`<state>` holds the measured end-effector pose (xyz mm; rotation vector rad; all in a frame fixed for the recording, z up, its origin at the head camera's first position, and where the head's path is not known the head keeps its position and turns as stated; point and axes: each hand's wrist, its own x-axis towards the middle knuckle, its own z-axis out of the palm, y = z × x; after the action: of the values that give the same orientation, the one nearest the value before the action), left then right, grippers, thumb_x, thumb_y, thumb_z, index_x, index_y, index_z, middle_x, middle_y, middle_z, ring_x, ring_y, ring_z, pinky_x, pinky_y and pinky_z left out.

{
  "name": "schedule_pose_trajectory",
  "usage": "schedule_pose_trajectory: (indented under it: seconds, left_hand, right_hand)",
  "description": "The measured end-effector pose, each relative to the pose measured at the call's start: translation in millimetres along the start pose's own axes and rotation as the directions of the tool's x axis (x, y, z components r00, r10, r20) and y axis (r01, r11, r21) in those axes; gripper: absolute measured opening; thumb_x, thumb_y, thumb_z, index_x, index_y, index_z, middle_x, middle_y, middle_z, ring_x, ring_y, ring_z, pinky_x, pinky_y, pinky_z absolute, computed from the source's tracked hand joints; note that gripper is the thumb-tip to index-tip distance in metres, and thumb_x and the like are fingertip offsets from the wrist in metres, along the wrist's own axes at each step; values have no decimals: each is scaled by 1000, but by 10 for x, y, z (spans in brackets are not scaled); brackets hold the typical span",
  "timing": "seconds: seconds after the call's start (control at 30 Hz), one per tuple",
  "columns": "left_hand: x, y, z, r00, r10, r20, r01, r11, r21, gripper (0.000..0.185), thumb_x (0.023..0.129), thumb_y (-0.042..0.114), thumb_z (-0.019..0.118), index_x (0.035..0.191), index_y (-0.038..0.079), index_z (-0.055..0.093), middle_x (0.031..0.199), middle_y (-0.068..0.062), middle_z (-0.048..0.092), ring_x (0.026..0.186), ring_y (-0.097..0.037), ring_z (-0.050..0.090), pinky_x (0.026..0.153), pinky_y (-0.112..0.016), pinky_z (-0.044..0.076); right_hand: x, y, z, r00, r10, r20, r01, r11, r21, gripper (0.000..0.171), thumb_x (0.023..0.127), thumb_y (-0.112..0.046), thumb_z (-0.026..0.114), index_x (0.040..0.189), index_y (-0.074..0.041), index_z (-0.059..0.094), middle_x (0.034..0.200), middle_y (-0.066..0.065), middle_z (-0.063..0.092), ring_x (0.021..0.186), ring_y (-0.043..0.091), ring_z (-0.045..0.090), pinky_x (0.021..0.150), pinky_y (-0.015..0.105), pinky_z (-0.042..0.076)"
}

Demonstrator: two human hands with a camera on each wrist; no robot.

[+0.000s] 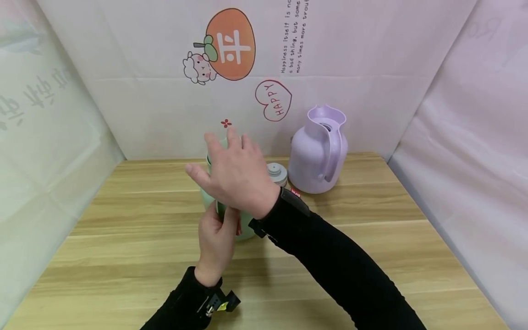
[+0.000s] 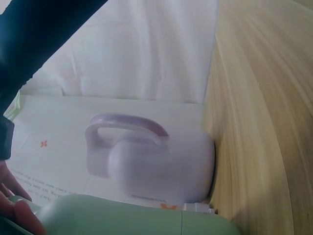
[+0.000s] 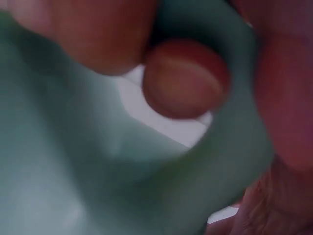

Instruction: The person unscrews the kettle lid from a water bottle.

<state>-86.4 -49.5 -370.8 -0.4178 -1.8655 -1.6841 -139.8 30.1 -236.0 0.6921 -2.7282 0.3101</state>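
Green jug (image 1: pixel 247 224) near the table's (image 1: pixel 371 238) middle, handle gripped by left hand (image 1: pixel 216 243); right hand (image 1: pixel 235 176) spread flat over its top, fingers straight. Behind, toward the back edge: small lid (image 1: pixel 277 173), purple jug (image 1: pixel 317 149). White sheeted walls (image 1: pixel 371 68) with stickers around.

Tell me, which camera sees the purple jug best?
The head view: the whole purple jug stands upright on the table, handle forward. The left wrist view shows it sideways and blurry behind the green jug. The right wrist view misses it.
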Motion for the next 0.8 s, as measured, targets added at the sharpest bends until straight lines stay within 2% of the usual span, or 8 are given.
schedule_pose_trajectory:
  seconds: [0.1, 0.23, 0.33, 0.43, 0.6, 0.8]
  left_hand:
    - [-2, -10, 7, 1000, 24, 1, -24, 1000, 2, 26, 108, 4, 49, 82, 5, 54, 59, -5, 51, 48, -13, 48, 47, -29, 41]
    - [-4, -20, 9, 998, 57, -1, -57, 998, -3, 25, 107, 1, 49, 82, 5, 53, 60, -4, 51, 49, -12, 48, 47, -28, 40]
    - [-2, -25, 10, 998, 68, -4, -68, 998, -10, 25, 106, 1, 49, 81, 5, 53, 60, -4, 50, 49, -11, 48, 46, -29, 40]
    - [5, -27, 12, 998, 70, -5, -70, 997, -10, 26, 106, 1, 50, 80, 5, 52, 59, -3, 50, 49, -11, 48, 46, -28, 40]
    - [9, -32, 18, 998, 59, -13, -59, 998, 26, 28, 106, 5, 52, 78, 7, 52, 57, -1, 49, 48, -10, 48, 45, -27, 40]
    - [13, -22, 25, 999, 37, -14, -37, 998, 54, 30, 106, 8, 56, 77, 9, 51, 56, 1, 48, 47, -9, 46, 45, -29, 39]
  right_hand:
    - [5, -27, 56, 1000, 7, -18, -8, 999, -47, 69, 103, -66, 45, 152, -18, 50, 145, 23, 55, 121, 39, 56, 102, 50, 49]
    - [29, -53, 81, 998, 41, -45, -44, 997, -62, 46, 103, -57, 51, 116, -16, 65, 114, 15, 63, 97, 31, 56, 84, 43, 52]
    - [61, -68, 68, 997, 74, -38, -76, 995, -71, 39, 103, -54, 52, 92, -17, 58, 93, 8, 55, 83, 26, 51, 68, 38, 48]
    - [86, -67, 48, 996, 86, -9, -87, 991, -103, 40, 105, -54, 49, 92, -17, 58, 90, 7, 55, 85, 26, 53, 65, 37, 49]
    - [98, -12, 51, 999, 50, -2, -50, 993, -111, 37, 108, -49, 47, 109, -16, 64, 96, 6, 59, 99, 26, 59, 75, 37, 53]
    - [86, 76, 73, 996, -41, -79, 36, 997, -66, 30, 108, -41, 50, 100, -16, 64, 83, 1, 53, 95, 21, 58, 84, 35, 50]
